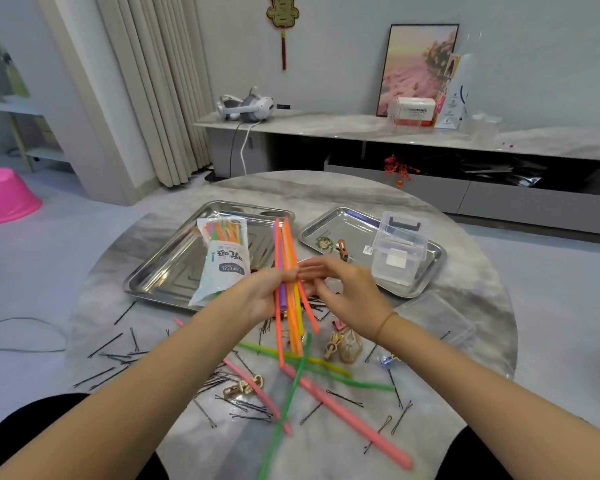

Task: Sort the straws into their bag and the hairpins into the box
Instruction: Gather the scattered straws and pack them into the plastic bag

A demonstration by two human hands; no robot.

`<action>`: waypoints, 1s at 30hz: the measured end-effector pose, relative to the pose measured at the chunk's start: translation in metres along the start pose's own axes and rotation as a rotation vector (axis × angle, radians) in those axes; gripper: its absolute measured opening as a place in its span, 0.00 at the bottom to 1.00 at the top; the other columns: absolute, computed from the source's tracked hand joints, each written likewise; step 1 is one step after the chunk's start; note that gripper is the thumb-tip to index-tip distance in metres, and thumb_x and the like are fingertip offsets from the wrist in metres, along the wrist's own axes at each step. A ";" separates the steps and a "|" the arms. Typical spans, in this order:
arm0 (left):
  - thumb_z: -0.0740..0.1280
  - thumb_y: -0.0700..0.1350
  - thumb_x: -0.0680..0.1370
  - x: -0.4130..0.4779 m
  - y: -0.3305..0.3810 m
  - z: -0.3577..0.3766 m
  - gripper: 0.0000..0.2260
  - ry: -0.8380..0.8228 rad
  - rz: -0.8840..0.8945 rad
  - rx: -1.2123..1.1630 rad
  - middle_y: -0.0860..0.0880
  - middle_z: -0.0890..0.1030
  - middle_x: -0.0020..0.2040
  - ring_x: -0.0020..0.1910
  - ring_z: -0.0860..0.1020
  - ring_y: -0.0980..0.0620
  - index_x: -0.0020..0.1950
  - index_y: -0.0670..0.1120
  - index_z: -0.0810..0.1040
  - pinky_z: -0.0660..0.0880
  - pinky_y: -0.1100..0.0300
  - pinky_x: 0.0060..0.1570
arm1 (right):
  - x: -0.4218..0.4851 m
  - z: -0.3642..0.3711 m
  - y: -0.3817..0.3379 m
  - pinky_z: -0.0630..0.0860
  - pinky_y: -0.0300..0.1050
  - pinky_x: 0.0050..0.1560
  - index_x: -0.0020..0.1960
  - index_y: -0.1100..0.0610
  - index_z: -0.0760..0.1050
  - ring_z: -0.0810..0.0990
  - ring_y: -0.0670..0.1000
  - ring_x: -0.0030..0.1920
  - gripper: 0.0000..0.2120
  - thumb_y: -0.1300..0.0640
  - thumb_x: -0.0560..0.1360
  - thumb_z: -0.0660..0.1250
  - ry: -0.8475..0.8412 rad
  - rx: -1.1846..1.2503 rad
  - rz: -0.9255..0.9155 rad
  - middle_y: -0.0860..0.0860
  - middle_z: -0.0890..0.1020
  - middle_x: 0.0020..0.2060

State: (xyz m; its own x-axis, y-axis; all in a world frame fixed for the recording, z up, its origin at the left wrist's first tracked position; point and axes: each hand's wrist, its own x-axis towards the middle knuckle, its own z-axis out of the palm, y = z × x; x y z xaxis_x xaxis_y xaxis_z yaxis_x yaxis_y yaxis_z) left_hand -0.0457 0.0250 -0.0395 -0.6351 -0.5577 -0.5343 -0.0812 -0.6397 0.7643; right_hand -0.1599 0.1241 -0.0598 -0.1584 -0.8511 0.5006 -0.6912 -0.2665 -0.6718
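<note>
The left hand (pixel 260 296) gripped an uneven bundle of straws (pixel 286 244), the right hand (pixel 350 289) lay open beside it, so some straws might slip out.

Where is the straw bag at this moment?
Head view, left of centre: the straw bag lies on the left steel tray, its near end over the front rim, just left of the left hand gripping a bundle of straws.

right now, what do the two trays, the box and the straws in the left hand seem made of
Left tray and right tray: polished metal, probably stainless steel, mirror-like reflections. Box: clear rigid plastic, see-through walls. Straws in the left hand: matte coloured plastic, possibly silicone; opaque, no gloss.
</note>
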 end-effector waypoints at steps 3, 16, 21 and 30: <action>0.54 0.35 0.82 0.000 0.016 -0.017 0.11 0.044 0.039 -0.105 0.39 0.82 0.36 0.31 0.83 0.47 0.46 0.36 0.74 0.79 0.56 0.27 | 0.009 0.015 -0.006 0.77 0.33 0.46 0.52 0.60 0.76 0.81 0.40 0.43 0.13 0.72 0.70 0.63 0.094 0.032 0.083 0.45 0.81 0.40; 0.54 0.33 0.81 -0.015 0.039 -0.082 0.11 0.088 0.016 -0.215 0.39 0.83 0.44 0.33 0.83 0.42 0.60 0.34 0.71 0.80 0.51 0.36 | -0.007 0.036 0.004 0.69 0.43 0.43 0.52 0.50 0.83 0.70 0.47 0.43 0.11 0.56 0.70 0.72 -0.905 -0.365 0.028 0.48 0.73 0.44; 0.55 0.32 0.80 -0.015 0.034 -0.082 0.12 0.072 -0.005 -0.201 0.36 0.83 0.40 0.34 0.83 0.41 0.64 0.34 0.68 0.79 0.48 0.38 | -0.011 0.046 0.005 0.66 0.40 0.43 0.48 0.53 0.83 0.68 0.45 0.45 0.08 0.58 0.69 0.73 -0.883 -0.346 -0.017 0.45 0.71 0.43; 0.52 0.35 0.82 -0.009 0.048 -0.091 0.13 0.109 0.200 -0.435 0.38 0.77 0.61 0.57 0.79 0.46 0.62 0.34 0.71 0.74 0.55 0.60 | 0.007 0.011 0.020 0.73 0.32 0.39 0.43 0.57 0.77 0.76 0.37 0.33 0.06 0.66 0.71 0.70 -0.556 0.062 0.267 0.47 0.79 0.35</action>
State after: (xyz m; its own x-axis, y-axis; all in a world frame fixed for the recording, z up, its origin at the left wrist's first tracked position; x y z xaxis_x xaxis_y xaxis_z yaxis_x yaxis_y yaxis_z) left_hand 0.0264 -0.0486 -0.0312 -0.5197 -0.7293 -0.4450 0.3772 -0.6632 0.6464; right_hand -0.1667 0.1078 -0.0754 0.0821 -0.9959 -0.0374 -0.6335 -0.0232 -0.7734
